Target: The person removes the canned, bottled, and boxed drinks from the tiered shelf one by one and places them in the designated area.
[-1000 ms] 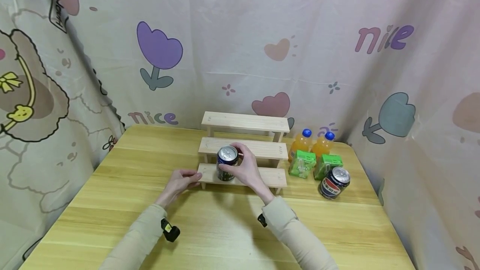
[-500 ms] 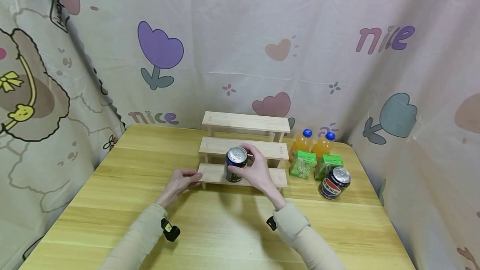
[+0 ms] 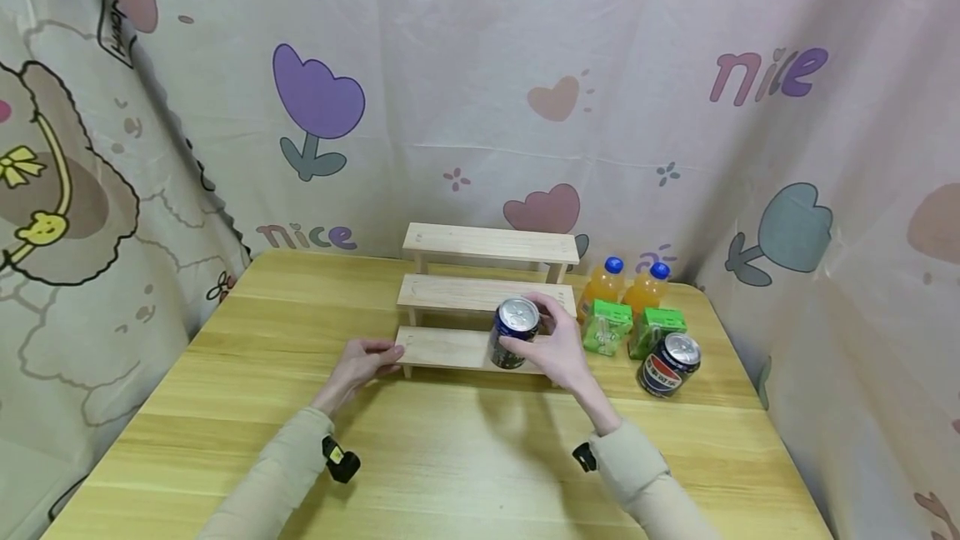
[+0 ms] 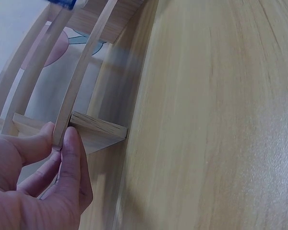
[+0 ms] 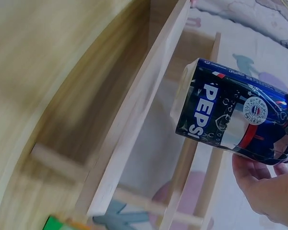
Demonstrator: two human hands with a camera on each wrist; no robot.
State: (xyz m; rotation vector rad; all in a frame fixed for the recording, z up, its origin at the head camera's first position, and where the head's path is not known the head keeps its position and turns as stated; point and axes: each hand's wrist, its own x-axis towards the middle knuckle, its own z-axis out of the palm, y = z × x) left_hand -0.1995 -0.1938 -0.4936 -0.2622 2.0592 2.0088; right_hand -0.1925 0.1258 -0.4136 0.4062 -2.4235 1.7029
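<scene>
My right hand (image 3: 558, 348) grips a dark blue Pepsi can (image 3: 514, 336) near its top, over the right half of the lowest step. In the right wrist view the can (image 5: 235, 112) is seen from the side, and a gap shows between its base and the step's board (image 5: 139, 103). My left hand (image 3: 360, 365) pinches the left end of the three-step wooden display rack (image 3: 442, 347). In the left wrist view the thumb lies on one face of the lowest board (image 4: 81, 79) and the fingers on the other.
To the rack's right stand two orange juice bottles (image 3: 602, 284) with blue caps. Two green drink cartons (image 3: 607, 327) are in front of them, and a second Pepsi can (image 3: 667, 367) stands nearest. A printed curtain (image 3: 480, 107) hangs behind the wooden table (image 3: 450, 473).
My right hand has carried the Pepsi can rightward along the lowest step, from left of its middle to its right half. The left hand has stayed at the rack's left end.
</scene>
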